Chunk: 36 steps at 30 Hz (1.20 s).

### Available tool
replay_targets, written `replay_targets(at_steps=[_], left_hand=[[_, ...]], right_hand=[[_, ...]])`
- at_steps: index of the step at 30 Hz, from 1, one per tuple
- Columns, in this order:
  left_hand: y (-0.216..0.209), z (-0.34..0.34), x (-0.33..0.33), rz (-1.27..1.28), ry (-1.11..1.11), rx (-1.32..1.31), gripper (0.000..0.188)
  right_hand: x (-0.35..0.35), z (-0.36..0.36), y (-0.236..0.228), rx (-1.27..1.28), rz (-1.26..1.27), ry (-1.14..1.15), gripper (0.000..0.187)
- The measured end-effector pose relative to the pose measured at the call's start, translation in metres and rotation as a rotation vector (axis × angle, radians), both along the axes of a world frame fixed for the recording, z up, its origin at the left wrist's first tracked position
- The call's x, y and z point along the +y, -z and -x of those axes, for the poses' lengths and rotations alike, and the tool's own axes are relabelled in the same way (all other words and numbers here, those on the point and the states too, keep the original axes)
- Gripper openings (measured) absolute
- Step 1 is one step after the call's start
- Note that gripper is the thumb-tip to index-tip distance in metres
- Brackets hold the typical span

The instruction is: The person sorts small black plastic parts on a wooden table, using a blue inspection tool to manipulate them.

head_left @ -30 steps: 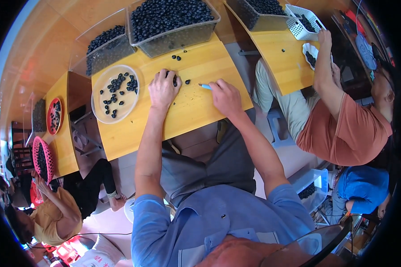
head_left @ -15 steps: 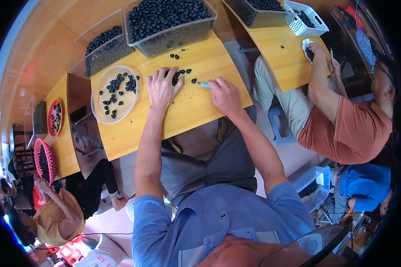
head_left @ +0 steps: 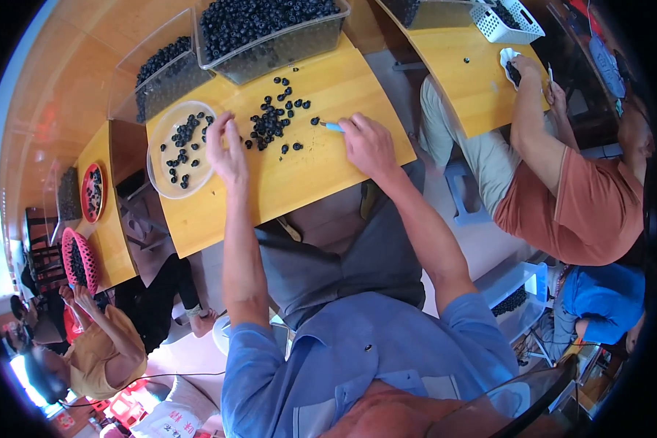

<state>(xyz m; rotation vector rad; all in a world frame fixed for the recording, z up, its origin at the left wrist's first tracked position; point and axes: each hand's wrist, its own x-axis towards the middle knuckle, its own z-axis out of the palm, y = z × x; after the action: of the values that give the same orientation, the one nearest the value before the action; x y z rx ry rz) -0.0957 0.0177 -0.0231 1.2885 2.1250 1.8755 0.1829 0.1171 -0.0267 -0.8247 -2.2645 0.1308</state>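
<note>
My left hand (head_left: pixel 228 150) is raised at the right rim of a round translucent tray (head_left: pixel 162 131), fingers apart and holding nothing. Several small dark round berries lie scattered in that tray. Right of this hand, a loose heap of the same dark berries (head_left: pixel 270 124) covers the middle of the yellow wooden table (head_left: pixel 328 171). My right hand (head_left: pixel 370 146) is closed on a small blue-handled tool (head_left: pixel 332 126). The tool's tip points left and meets or nearly meets a single berry (head_left: pixel 314 121); what kind of tip it is, I cannot make out.
Two clear bins, one large (head_left: pixel 270 58) and one tilted (head_left: pixel 164 84), hold dark berries at the table's far side. At right, a person in a rust shirt (head_left: pixel 555 197) works at another table beside a white basket (head_left: pixel 509 31). Another person sits lower left near a pink basket (head_left: pixel 91 266).
My left hand has lifted off the berries and moved left to the tray's rim, uncovering a heap now spread wider. My right hand keeps hold of the tool, nearly in place.
</note>
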Motion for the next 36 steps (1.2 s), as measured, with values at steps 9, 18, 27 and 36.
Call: replay_targets(at_steps=[9, 18, 27, 36], left_hand=[[-0.008, -0.070, -0.067, 0.366, 0.114, 0.074, 0.022], [-0.006, -0.077, -0.037, 0.478, 0.128, 0.259, 0.030], [-0.015, -0.098, -0.040, 0.394, 0.397, -0.072, 0.023], [-0.013, -0.079, -0.012, 0.252, 0.322, -0.471, 0.022]], right_hand=[[0.003, -0.001, -0.001, -0.011, 0.005, 0.001, 0.014], [0.000, 0.001, -0.001, -0.023, 0.022, 0.002, 0.016], [0.001, 0.000, -0.002, -0.037, 0.024, 0.004, 0.017], [0.000, 0.000, 0.000, -0.043, 0.016, 0.009, 0.018]])
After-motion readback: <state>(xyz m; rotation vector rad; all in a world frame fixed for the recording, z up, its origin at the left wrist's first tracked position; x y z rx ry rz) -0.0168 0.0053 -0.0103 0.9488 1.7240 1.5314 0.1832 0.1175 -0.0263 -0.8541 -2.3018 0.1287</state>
